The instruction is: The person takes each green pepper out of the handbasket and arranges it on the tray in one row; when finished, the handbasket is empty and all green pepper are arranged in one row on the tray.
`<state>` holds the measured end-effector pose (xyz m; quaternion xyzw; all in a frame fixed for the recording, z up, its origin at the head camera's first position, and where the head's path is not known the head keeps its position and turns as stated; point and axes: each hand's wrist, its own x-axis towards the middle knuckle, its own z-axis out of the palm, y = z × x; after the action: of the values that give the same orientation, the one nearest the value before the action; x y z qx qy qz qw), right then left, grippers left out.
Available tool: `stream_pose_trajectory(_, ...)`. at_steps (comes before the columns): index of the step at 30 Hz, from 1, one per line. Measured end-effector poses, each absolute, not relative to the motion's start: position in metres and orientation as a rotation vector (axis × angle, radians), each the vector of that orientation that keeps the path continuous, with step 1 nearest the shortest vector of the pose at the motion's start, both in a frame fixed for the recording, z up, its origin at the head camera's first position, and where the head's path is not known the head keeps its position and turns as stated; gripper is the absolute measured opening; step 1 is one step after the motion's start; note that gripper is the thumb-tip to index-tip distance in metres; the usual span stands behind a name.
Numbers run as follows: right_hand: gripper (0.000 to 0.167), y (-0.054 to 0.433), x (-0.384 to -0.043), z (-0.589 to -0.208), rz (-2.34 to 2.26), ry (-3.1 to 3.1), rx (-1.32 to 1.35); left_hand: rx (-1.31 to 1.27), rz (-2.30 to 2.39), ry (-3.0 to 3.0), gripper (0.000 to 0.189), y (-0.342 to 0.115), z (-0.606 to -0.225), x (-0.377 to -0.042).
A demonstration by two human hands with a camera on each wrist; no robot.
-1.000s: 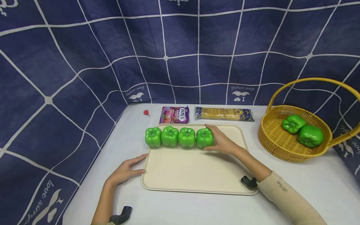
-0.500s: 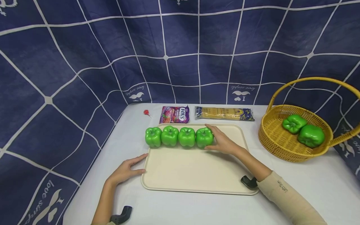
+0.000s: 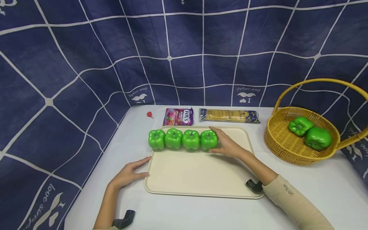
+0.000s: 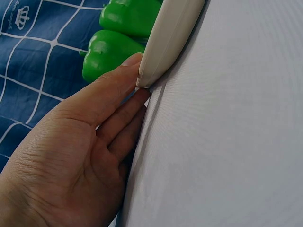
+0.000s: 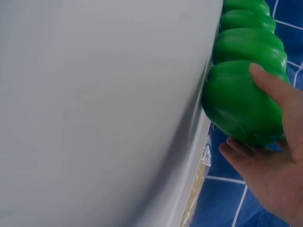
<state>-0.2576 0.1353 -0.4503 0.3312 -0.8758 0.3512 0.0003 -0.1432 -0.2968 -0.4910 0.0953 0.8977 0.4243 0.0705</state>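
Observation:
Several green bell peppers stand upright side by side along the far side of a cream tray [image 3: 195,172]. My right hand [image 3: 228,145] holds the rightmost bell pepper [image 3: 208,139], thumb at its near side and fingers around the far side. In the right wrist view, the thumb lies on that pepper [image 5: 239,101], and the fingers are partly hidden behind it. At the tray's left edge, my left hand [image 3: 127,174] rests with fairly straight fingers. The left wrist view has the thumb and fingertips touching the tray rim [image 4: 163,42].
A yellow wicker basket [image 3: 271,142] with two green bell peppers [image 3: 317,139] stands at the right. Behind the tray lie a red lollipop [image 3: 149,114], a purple candy bag [image 3: 179,117] and a long pasta packet [image 3: 229,115]. A blue checked curtain [image 3: 184,73] backs the table.
My right thumb and the rightmost pepper have shifted very slightly between the first frame and now, with the pepper close against its neighbour. The left hand has stayed in place.

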Motion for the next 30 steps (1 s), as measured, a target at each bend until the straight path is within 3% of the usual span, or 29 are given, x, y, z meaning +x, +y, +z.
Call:
stream_pose_trajectory(14,0.103,0.154,-0.253,-0.442,1.142,-2.717,0.985,0.291,1.275,2.703,0.068,-0.297,-0.491,-0.143)
stream_pose_trajectory(22,0.097,0.208,-0.246,-0.425,1.074,-2.64,0.915,0.283,1.276,2.702,0.068,-0.297,-0.491,-0.143)
stream_pose_trajectory(30,0.075,0.282,-0.234,-0.401,0.962,-2.644,0.684,0.283,1.275,2.703,0.067,-0.297,-0.489,-0.143)
